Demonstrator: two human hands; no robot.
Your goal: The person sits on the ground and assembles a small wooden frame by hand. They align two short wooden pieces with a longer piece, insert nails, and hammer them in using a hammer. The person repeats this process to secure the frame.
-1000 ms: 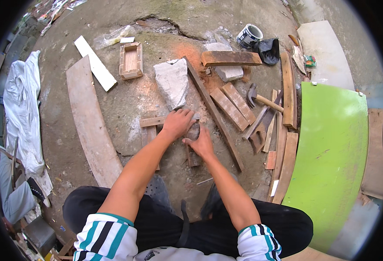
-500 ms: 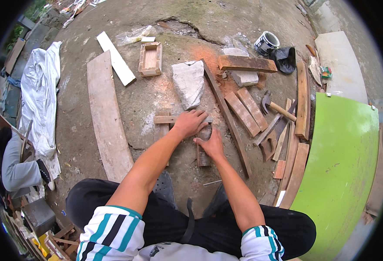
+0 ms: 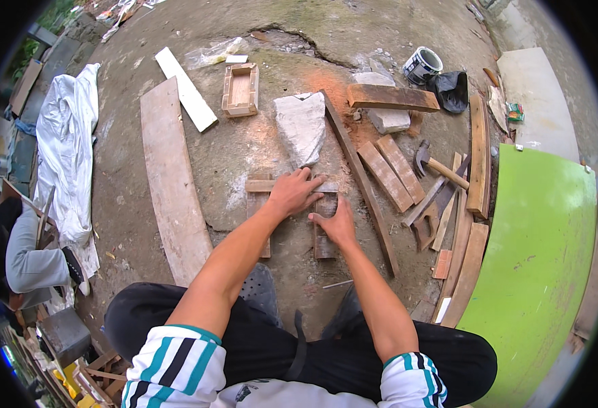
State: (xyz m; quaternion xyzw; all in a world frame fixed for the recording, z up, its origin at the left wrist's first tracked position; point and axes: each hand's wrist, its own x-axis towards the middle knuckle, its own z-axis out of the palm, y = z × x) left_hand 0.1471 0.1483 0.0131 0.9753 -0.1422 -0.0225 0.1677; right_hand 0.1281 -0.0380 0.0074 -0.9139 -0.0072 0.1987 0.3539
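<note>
A short wooden strip (image 3: 260, 185) lies crosswise over the far ends of two short boards, the left board (image 3: 258, 207) and the right board (image 3: 324, 243). My left hand (image 3: 292, 194) is bent over the strip, its fingers pressing on it between the two boards. Around the right board, close to the joint with the strip, my right hand (image 3: 336, 223) has its thumb on the left side and its fingers along the right side. Parts of the strip and the right board are hidden under my hands.
A stone slab (image 3: 300, 129) lies just beyond the strip. To the right are a long dark batten (image 3: 360, 183), a hammer (image 3: 446, 173), a handsaw (image 3: 427, 226) and a green panel (image 3: 530, 265). A wooden box (image 3: 240, 90) and a wide plank (image 3: 172, 177) lie left. Another person's leg (image 3: 37, 255) shows far left.
The whole view has shifted slightly, so the things on the ground appear a little farther right. Both hands stay at the strip and right board.
</note>
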